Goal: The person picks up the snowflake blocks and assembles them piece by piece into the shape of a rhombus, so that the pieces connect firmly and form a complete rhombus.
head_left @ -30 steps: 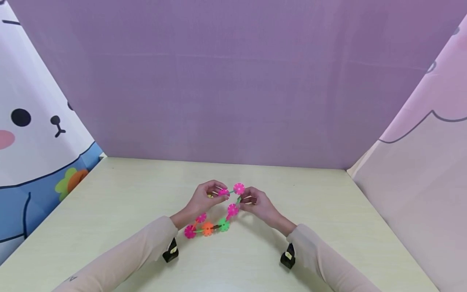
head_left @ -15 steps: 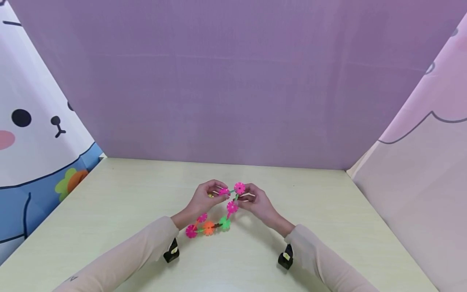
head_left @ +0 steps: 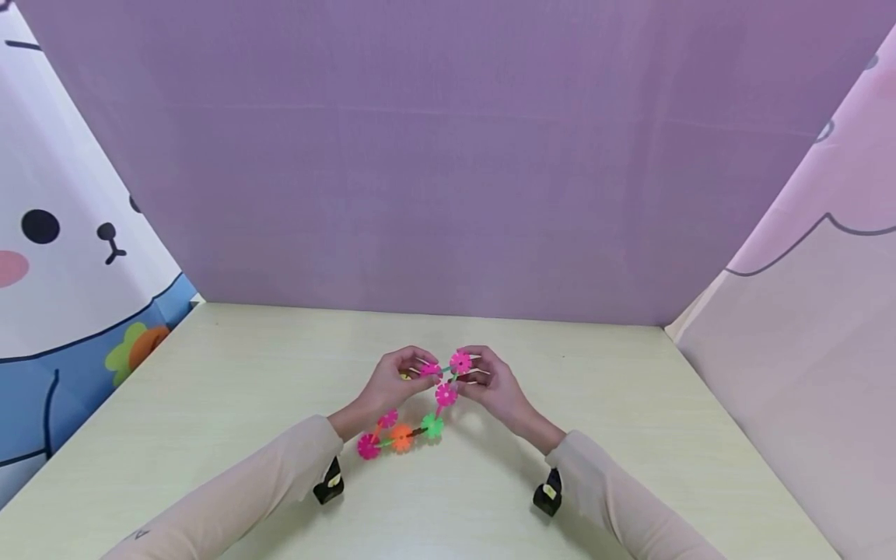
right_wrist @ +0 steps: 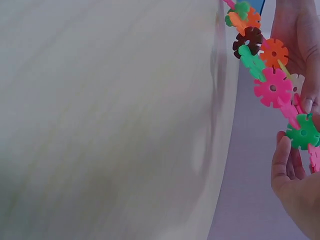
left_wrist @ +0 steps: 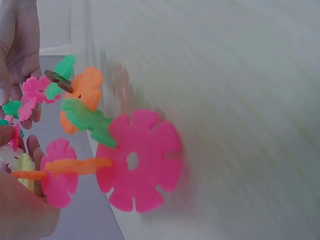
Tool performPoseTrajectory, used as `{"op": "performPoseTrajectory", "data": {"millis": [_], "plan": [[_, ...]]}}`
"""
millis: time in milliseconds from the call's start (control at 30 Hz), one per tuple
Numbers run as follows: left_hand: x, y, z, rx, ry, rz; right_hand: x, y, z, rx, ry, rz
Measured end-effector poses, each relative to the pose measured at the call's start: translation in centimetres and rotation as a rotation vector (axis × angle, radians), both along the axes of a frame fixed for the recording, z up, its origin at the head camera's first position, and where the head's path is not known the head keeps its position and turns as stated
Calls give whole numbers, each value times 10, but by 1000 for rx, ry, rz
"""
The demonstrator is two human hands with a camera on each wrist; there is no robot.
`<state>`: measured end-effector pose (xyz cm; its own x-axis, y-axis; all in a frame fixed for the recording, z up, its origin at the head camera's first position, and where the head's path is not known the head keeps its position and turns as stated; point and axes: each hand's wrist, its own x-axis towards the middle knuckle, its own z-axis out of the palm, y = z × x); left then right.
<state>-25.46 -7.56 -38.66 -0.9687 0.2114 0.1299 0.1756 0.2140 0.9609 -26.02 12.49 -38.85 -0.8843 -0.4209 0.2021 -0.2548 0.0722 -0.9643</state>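
A chain of flower-shaped plastic interlocking discs in pink, green, orange and brown spans both hands above the table. My left hand (head_left: pixel 392 383) pinches a pink disc (head_left: pixel 430 369) at the chain's upper left. On the other side, my right hand (head_left: pixel 494 386) pinches a green disc (right_wrist: pixel 303 133) between two pink ones, the upper (head_left: pixel 460 362) by its fingertips. The lower run hangs toward me, with a green disc (head_left: pixel 432 426), an orange disc (head_left: pixel 401 438) and a pink disc (left_wrist: pixel 140 161). Pale and yellow discs (left_wrist: pixel 26 171) are partly hidden by the left fingers.
The pale wooden table (head_left: pixel 630 435) extends around both forearms. A purple panel (head_left: pixel 448 171) stands along its back edge, with printed cloths (head_left: pixel 63 295) at the sides. A black strapped device (head_left: pixel 329 484) sits under each wrist.
The right fingers have shifted slightly up and left along the chain, closer to the upper pink disc. The lower discs have swung a little right. The left hand stays almost still.
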Motion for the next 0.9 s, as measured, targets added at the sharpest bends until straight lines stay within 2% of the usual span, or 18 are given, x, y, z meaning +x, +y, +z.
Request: {"op": "performPoseTrajectory", "data": {"millis": [500, 667, 900], "plan": [[0, 3, 0, -14, -27, 31, -1, 2, -3, 45, 144, 4], [0, 4, 0, -14, -33, 43, 7, -3, 7, 53, 188, 10], [-2, 4, -1, -9, -33, 36, 17, -8, 20, 124, 204, -59]]}}
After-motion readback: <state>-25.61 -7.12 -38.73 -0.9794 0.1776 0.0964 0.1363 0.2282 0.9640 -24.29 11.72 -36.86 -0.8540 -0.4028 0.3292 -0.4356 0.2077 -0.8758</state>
